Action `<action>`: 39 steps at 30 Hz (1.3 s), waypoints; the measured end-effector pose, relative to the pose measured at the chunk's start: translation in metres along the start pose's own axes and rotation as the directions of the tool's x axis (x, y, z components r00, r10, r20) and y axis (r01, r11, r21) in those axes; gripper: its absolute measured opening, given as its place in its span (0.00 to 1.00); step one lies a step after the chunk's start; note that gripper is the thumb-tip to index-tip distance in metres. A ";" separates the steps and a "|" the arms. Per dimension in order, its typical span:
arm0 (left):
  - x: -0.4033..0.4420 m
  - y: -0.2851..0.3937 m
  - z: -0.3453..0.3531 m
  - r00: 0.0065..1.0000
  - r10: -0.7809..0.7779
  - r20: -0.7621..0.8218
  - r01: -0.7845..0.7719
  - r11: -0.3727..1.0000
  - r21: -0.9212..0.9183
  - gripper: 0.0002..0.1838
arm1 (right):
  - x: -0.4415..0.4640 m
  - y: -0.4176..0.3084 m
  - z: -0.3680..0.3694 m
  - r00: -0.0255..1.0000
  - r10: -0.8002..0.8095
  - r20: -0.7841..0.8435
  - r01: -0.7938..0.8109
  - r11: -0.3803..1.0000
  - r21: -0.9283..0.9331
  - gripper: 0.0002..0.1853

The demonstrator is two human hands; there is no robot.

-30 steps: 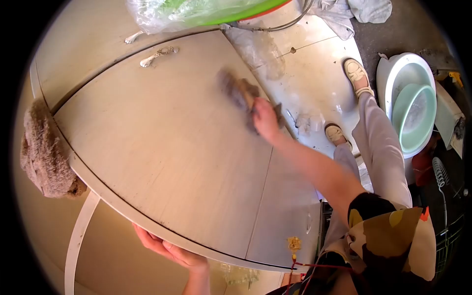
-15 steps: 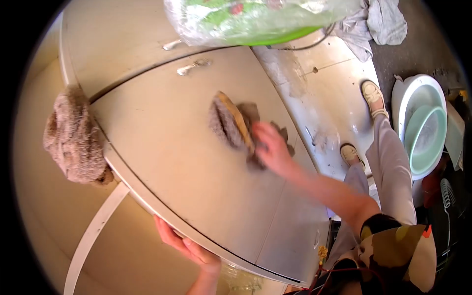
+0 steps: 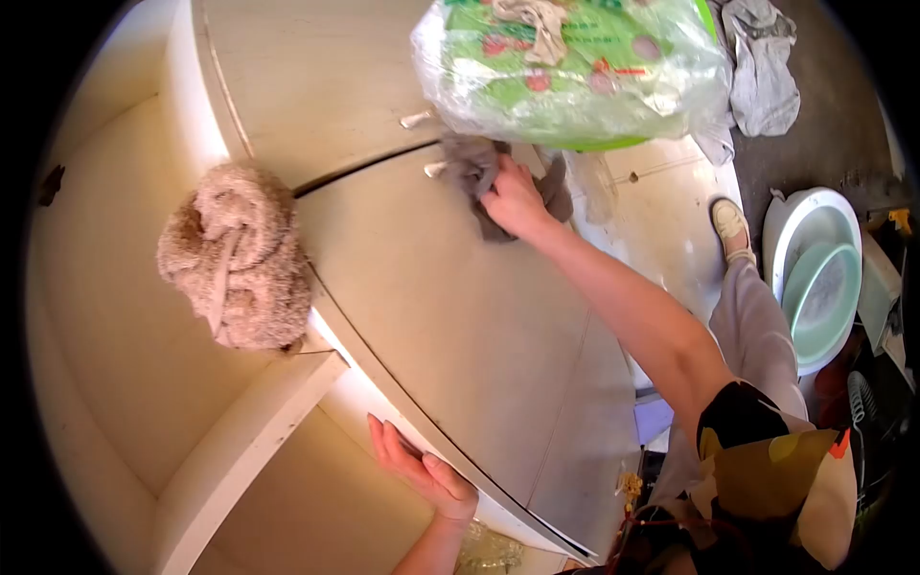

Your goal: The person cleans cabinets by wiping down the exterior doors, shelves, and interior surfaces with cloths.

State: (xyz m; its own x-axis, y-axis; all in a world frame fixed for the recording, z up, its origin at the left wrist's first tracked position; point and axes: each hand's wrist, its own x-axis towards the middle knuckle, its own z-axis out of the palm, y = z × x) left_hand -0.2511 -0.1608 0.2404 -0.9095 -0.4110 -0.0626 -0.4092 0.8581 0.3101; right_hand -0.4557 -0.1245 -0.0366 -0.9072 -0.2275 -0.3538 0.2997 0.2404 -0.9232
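Observation:
My right hand (image 3: pixel 517 199) is closed around a bunched grey-brown cloth (image 3: pixel 494 218), partly blurred, against the pale cabinet door (image 3: pixel 431 316). Close to the cloth are two small metal handles, one on this door and one on the adjoining panel (image 3: pixel 316 86). Lower down, my left hand (image 3: pixel 426 471) lies against the cabinet's edge, fingers stretched out and thumb apart. A fluffy pinkish-brown towel (image 3: pixel 240 259) is folded over the same edge at left, beside the open shelves.
A plastic-wrapped green package (image 3: pixel 575 77) sits at the top, with a light cloth on it. At right are a white basin (image 3: pixel 815 206), a green basin (image 3: pixel 832 287) and a grey cloth (image 3: pixel 764 81) on the floor. A shelf board (image 3: pixel 240 455) juts out at lower left.
My right hand has moved the cloth up the door towards the handles, beside the package. The view has shifted, showing more of the shelves. My left hand stays at the edge.

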 end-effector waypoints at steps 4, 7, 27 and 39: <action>0.005 0.005 -0.004 0.999 -0.001 0.053 0.000 1.000 0.014 0.30 | -0.032 -0.033 -0.001 0.982 -0.187 -0.002 0.187 0.982 -0.023 0.13; 0.003 0.000 -0.003 0.999 0.006 0.032 -0.007 1.000 0.006 0.30 | -0.021 -0.013 0.001 0.992 -0.111 0.057 0.118 0.984 -0.132 0.14; 0.003 0.004 -0.005 0.999 -0.025 0.027 0.024 0.999 0.037 0.31 | -0.071 -0.078 -0.031 0.915 -0.386 0.119 0.382 0.922 0.053 0.15; -0.001 -0.002 -0.005 0.999 -0.044 0.007 0.044 0.999 -0.024 0.28 | 0.042 -0.078 -0.011 0.934 -0.200 -0.297 0.249 0.958 0.139 0.13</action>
State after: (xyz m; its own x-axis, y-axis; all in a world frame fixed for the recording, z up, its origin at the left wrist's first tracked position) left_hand -0.2494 -0.1639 0.2444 -0.8913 -0.4457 -0.0832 -0.4467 0.8317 0.3298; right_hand -0.5207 -0.1423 0.0220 -0.9947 0.0196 -0.1013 0.1021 0.0426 -0.9939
